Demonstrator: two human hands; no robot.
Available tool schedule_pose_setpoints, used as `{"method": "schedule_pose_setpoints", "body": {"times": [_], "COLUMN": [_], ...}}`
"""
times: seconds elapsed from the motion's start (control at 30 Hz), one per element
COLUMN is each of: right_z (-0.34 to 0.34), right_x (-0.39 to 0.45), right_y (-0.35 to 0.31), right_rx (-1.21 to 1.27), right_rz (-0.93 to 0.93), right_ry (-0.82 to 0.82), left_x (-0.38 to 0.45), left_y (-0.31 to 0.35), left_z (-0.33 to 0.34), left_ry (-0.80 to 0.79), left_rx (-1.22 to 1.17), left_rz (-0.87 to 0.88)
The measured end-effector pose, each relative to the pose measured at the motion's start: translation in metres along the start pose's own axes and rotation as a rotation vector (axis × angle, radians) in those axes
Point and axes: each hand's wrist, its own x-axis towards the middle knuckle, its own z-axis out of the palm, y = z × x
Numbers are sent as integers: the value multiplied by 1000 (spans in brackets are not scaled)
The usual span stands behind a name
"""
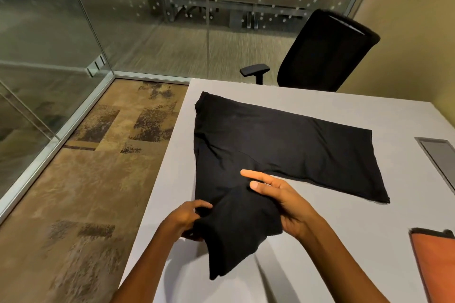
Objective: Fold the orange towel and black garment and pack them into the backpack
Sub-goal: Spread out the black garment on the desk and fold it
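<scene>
Closest to me, two bare arms reach over the near edge of the grey worktop [344, 115]. Both hands hold the near end of the black garment [270, 145], which hangs a little past them toward the worktop's near edge.

The left hand [183, 219] is at the left side of that near end. Its fingers [200, 204] are curled in and pinch the edge of the cloth, so a small bunch of black fabric sits inside the grip.

The right hand [283, 202] is at the right side of the same end. Its thumb lies on top of the cloth and the lower fingers are tucked under it, so the fabric is squeezed between them. One finger sticks out straight over the garment, pointing left.

Past the hands, the rest of the black garment lies spread flat on the worktop, with its long side stretching away to the right.

To the right of the garment, at the worktop's right edge, lies the orange towel [438, 261]. It is well apart from the garment, and only part of it shows.

Farther right of the garment, a grey metal plate [438, 155] is set flat into the worktop.

Beyond the garment, behind the far edge of the worktop, stands a black office chair [325, 51]. Behind it is a glass wall [172, 19].
</scene>
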Motion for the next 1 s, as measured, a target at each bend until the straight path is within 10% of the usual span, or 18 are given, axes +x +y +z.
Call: {"method": "schedule_pose_setpoints", "body": {"times": [0.17,0.3,0.47,0.77,0.87,1.0], "right_z": [-3,1,13,-48,-107,-178], "right_x": [9,23,58,135,162,202], "right_y": [-1,-13,-29,-95,-107,-88], "right_rx": [142,153,-296,-146,93,-240], "right_rz": [103,48,-56,-225,-181,47], "right_ry": [-85,-103,316,683,846,885], "left_x": [32,51,65,97,130,182], "left_y": [-14,-26,-44,56,111,137], "left_z": [2,-4,-30,-39,-42,-44], "left_ry": [-119,-53,-122,446,436,313], "left_rx": [-335,120,586,-30,78,244], "left_rz": [-9,207,209,544,666,467]}}
